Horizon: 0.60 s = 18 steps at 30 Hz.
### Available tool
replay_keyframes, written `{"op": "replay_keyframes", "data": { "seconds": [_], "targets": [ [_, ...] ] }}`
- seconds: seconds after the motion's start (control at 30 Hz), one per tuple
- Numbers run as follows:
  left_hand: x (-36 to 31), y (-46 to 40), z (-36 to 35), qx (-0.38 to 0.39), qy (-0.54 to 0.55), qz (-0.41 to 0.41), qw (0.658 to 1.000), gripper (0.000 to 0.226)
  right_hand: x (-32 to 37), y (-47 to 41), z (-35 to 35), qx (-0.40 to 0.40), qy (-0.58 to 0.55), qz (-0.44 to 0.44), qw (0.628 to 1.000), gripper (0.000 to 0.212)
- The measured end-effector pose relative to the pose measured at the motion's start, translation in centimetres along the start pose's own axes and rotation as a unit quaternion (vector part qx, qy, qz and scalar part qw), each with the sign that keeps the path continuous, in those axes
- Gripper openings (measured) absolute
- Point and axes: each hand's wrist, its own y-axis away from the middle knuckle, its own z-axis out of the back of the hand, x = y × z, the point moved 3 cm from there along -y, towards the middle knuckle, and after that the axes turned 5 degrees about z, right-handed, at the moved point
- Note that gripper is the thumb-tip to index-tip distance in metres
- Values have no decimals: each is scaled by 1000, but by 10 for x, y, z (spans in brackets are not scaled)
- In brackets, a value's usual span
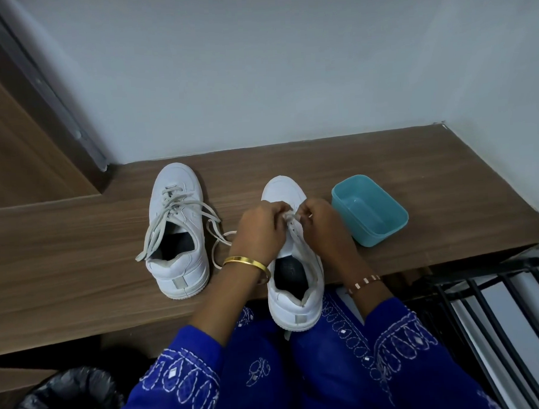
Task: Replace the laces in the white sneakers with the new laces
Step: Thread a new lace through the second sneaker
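Head view: your left hand [260, 226] and right hand [320, 222] pinch the lace [290, 217] between them; limp, likely slippery, so grip near its tip.

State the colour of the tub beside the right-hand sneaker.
The tub is teal, seen best in the head view.

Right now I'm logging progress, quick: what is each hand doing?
Left hand: pinching the lace of the right-side sneaker.
Right hand: pinching the same lace.
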Motion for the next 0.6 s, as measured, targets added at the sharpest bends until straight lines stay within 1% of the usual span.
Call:
{"op": "replay_keyframes", "data": {
  "seconds": [0.1,0.17,0.23,0.3,0.4,0.5,0.6],
  "targets": [
    [-6,-3,-4,5,-3,-7,1000,33,8,3,8,-10,-16,26,999,11],
    [-9,-5,-4,-10,16,2,1000,34,11,4,14,-36,-42,27,998,9],
    [-8,-5,-2,-30,47,20,998,34,14,4,20,-68,-90,7,994,3],
    [-5,-2,0,-42,72,34,996,32,15,3,23,-91,-147,-18,985,8],
    [-4,0,1,-36,121,49,991,22,16,4,25,-98,-204,-39,973,6],
    [-3,-1,3,-29,154,60,986,16,15,4,25,-107,-223,-35,968,14],
    [0,-1,6,-51,167,82,981,15,8,4,22,-110,-199,-62,972,10]
  ]
}}
